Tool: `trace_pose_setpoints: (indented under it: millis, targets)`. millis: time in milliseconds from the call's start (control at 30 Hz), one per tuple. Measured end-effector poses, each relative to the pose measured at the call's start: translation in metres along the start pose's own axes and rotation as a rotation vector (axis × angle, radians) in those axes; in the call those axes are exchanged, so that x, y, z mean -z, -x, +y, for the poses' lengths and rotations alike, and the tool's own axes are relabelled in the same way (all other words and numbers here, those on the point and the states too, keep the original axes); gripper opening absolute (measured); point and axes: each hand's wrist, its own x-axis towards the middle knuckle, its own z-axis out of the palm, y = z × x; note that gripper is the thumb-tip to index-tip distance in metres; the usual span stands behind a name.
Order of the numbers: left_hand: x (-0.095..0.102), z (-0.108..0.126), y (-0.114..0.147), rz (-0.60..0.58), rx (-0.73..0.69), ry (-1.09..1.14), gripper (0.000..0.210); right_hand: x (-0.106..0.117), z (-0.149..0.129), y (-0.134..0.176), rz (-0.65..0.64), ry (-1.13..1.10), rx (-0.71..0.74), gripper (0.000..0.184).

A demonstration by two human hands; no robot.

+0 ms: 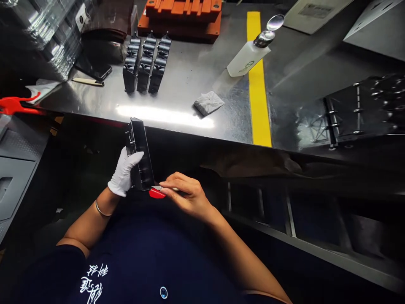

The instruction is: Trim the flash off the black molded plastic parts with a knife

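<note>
My left hand (125, 172), in a white glove, is closed around a long black plastic part (143, 139) in front of the metal table's edge. The part is held nearly upright, and the thumb lies across its face. In my bare right hand (186, 192), a small knife (156, 187) with a thin pointed blade is pinched between thumb and fingers. Its tip is at the part's lower corner; whether it touches, I cannot tell. Most of the handle is hidden by the fingers. Just under the blade shows a small red shape (157, 194) whose kind is unclear.
Three similar black parts (146, 63) stand side by side on the metal table (183, 63), before an orange fixture (180, 25). A folded white cloth (209, 102), a white bottle (248, 59), yellow tape (259, 101), a phone (101, 72) and a light-handled tool (87, 81) are also there.
</note>
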Motion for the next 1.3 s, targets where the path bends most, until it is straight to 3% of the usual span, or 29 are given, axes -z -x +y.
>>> trace_pose_setpoints:
  millis: [233, 367, 500, 567, 667, 1033, 1167, 1300]
  targets:
    - [0.000, 0.002, 0.009, -0.217, 0.049, -0.149, 0.032, 0.008, 0.012, -0.022, 0.111, 0.024, 0.055, 0.010]
    - [0.001, 0.002, 0.018, -0.403, 0.094, -0.202, 0.038, 0.024, 0.023, -0.042, 0.243, 0.068, 0.056, 0.008]
    - [0.011, 0.003, 0.022, -0.498, 0.201, -0.213, 0.044, 0.043, 0.026, -0.051, 0.328, 0.150, 0.002, 0.011]
    - [0.017, 0.004, 0.021, -0.562, 0.300, -0.164, 0.044, 0.051, 0.022, -0.049, 0.286, 0.171, 0.030, 0.011]
    - [0.022, 0.009, 0.021, -0.622, 0.387, -0.102, 0.041, 0.061, 0.013, -0.044, 0.124, 0.205, 0.110, 0.011]
    - [0.040, 0.023, 0.008, -0.877, 0.452, -0.325, 0.061, 0.090, -0.014, -0.059, -0.400, 0.450, 0.298, 0.016]
    - [0.041, 0.020, 0.011, -0.924, 0.575, -0.315, 0.058, 0.089, -0.012, -0.063, -0.423, 0.456, 0.360, 0.015]
    - [0.040, 0.010, 0.017, -0.894, 0.724, -0.189, 0.062, 0.076, 0.003, -0.060, -0.254, 0.305, 0.354, 0.012]
